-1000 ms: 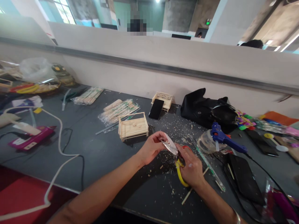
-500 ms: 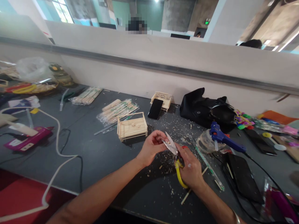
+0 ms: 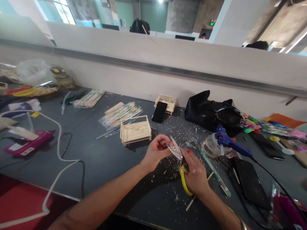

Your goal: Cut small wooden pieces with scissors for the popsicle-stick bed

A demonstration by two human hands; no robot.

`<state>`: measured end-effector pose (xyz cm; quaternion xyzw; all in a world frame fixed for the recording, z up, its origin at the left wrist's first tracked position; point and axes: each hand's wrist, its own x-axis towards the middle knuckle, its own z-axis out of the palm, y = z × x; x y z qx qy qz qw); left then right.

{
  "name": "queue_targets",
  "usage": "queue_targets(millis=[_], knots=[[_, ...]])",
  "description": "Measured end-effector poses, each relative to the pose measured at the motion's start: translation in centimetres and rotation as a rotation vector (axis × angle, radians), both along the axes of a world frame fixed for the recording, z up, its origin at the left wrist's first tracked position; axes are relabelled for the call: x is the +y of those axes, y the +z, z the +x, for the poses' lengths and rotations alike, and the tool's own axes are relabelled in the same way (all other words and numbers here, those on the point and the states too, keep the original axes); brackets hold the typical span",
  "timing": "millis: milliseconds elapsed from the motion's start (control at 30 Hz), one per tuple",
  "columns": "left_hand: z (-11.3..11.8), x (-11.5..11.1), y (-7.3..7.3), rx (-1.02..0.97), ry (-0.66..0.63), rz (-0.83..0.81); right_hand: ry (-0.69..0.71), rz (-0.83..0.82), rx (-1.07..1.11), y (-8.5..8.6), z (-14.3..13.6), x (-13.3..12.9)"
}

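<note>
My right hand [image 3: 197, 174] is wrapped round yellow-handled scissors [image 3: 177, 151], whose blades are parted and point up and left. The fingertips of my left hand [image 3: 156, 152] are pinched together beside the blades. At those fingertips, a small pale wooden piece [image 3: 173, 148] shows between the blades, partly hidden by them. To the left of my hands stands a miniature bed-like frame of wooden sticks [image 3: 135, 130] with tiny pieces lying on it. Wood chips are scattered on the dark table [image 3: 100, 172] beneath and around both hands.
Behind my hands are a black phone [image 3: 159, 111], a miniature stick bench [image 3: 169, 103] and a black bag [image 3: 211, 111]. A blue glue gun [image 3: 231, 142] rests at the right. Packed sticks [image 3: 122, 114] lie left of centre; a white cable [image 3: 59, 137] crosses the left side.
The hands and scissors stay in almost the same place. The scissor blades look slightly shifted, and nothing on the table has visibly moved.
</note>
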<state>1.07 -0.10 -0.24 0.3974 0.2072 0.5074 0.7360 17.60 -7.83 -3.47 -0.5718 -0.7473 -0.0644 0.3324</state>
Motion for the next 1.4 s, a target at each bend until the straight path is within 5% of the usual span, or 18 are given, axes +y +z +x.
queue_targets(millis=[667, 1000, 1400], knots=[[0.0, 0.0, 0.0, -0.006, 0.013, -0.031, 0.016, 0.095, 0.005, 0.1, 0.0, 0.2], [0.0, 0.2, 0.5, -0.036, -0.065, -0.086, 0.051, -0.051, 0.093, 0.4, 0.3, 0.5], [-0.3, 0.4, 1.0, -0.053, -0.134, -0.181, -0.076, -0.019, 0.172, 0.1, 0.7, 0.6]])
